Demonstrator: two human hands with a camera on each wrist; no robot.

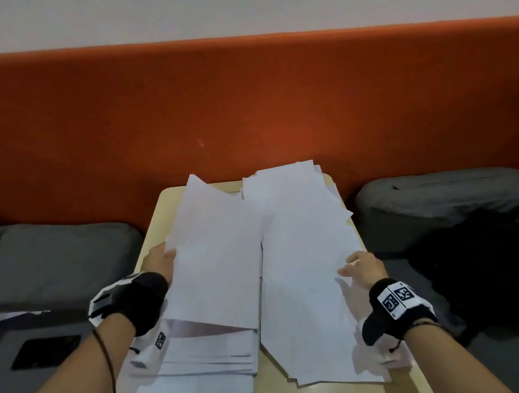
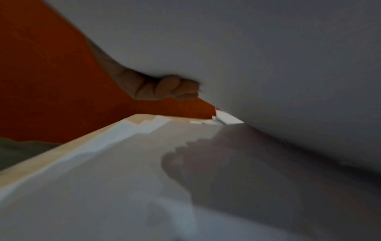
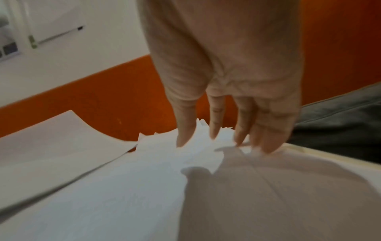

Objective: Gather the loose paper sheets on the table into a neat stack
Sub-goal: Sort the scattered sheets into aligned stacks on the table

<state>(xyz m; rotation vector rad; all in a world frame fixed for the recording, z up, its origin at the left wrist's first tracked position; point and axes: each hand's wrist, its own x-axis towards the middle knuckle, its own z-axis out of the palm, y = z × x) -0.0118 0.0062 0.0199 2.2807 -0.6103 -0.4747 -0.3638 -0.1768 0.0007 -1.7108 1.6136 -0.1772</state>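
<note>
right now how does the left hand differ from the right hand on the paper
The left hand grips the lifted sheets at their left edge, fingers curled; the right hand is open, fingertips resting on the flat right pile. Both wear black wrist straps.

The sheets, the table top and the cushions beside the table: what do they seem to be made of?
Sheets: thin white paper, matte; the one that the left hand grips curves as it lifts. Table: smooth pale beige top, perhaps laminate or painted wood; it is hard to tell. Cushions: grey woven fabric, soft, with rounded edges and a seam.
</note>
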